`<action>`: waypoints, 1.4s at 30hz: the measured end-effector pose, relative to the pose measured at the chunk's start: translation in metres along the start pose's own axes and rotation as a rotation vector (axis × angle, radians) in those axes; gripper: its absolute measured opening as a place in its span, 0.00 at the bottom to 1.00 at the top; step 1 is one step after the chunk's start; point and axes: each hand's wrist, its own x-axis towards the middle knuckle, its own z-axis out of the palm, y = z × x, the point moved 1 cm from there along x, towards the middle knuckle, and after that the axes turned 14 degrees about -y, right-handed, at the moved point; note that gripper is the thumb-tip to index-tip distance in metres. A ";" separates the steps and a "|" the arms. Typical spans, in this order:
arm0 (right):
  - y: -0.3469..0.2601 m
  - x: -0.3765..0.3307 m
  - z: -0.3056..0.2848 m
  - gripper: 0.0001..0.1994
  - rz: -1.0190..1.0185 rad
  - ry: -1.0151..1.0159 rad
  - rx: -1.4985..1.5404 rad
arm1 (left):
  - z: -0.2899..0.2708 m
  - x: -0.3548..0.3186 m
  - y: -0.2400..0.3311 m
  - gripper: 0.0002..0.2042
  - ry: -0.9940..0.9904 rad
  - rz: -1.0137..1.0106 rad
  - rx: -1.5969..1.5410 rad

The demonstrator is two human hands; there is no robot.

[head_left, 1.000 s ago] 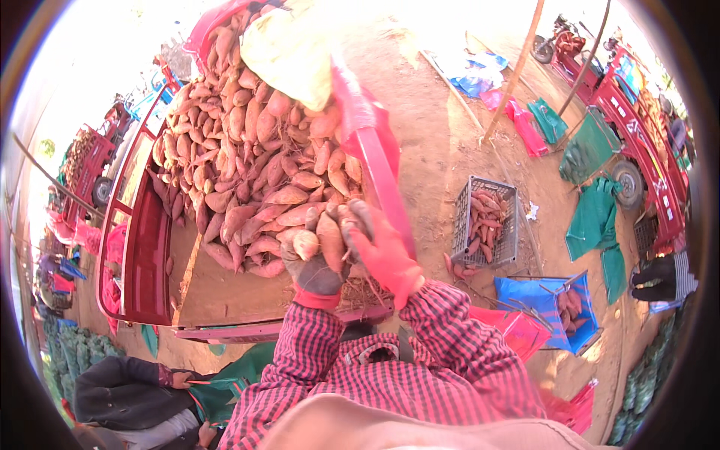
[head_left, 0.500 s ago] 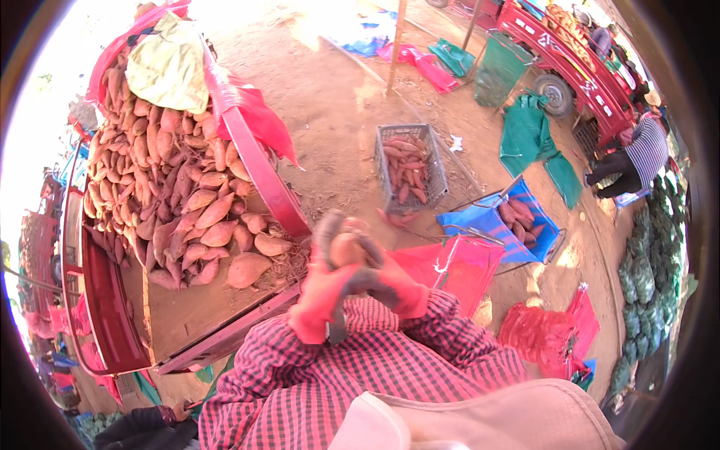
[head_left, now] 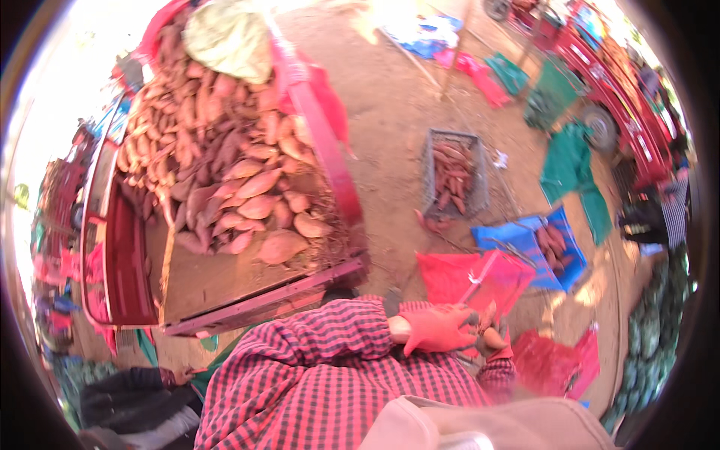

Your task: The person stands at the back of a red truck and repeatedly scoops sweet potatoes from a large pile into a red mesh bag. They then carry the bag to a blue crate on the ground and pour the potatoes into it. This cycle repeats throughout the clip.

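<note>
While both gloved hands meet low and right of centre, the left hand [head_left: 439, 330], in an orange-red glove at the end of a red-checked sleeve [head_left: 315, 360], has its grip curled shut over a sweet potato [head_left: 489, 319], of which only a slim reddish end shows. The right hand [head_left: 495, 341], in a grey-fingered glove, presses against the same sweet potato from the far side; whether its grip closes fully round it cannot be told.

Just above the hands: a red crate [head_left: 501, 277], tilted, on bare earth.

Beyond it: a blue crate [head_left: 525, 240] holding a few roots, and a grey wire basket [head_left: 454, 174] part-filled with more.

Left of the hands, well apart: a red cart bed [head_left: 330, 169] heaped with sweet potatoes [head_left: 225, 165], a pale sack [head_left: 229, 37] lying at the far end of the heap.

Upper right: green cloths [head_left: 570, 161] spread on the ground beside a red vehicle [head_left: 622, 97].
</note>
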 end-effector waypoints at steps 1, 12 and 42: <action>-0.003 0.008 -0.013 0.32 0.116 0.309 -0.088 | -0.005 -0.007 -0.004 0.27 -0.034 0.064 0.124; -0.117 0.207 0.272 0.25 -0.324 0.174 -1.582 | -0.087 -0.139 -0.085 0.28 0.404 0.185 -0.346; 0.055 0.540 0.678 0.35 0.355 -0.516 -2.373 | -0.410 -0.243 -0.461 0.30 1.286 -0.049 -0.715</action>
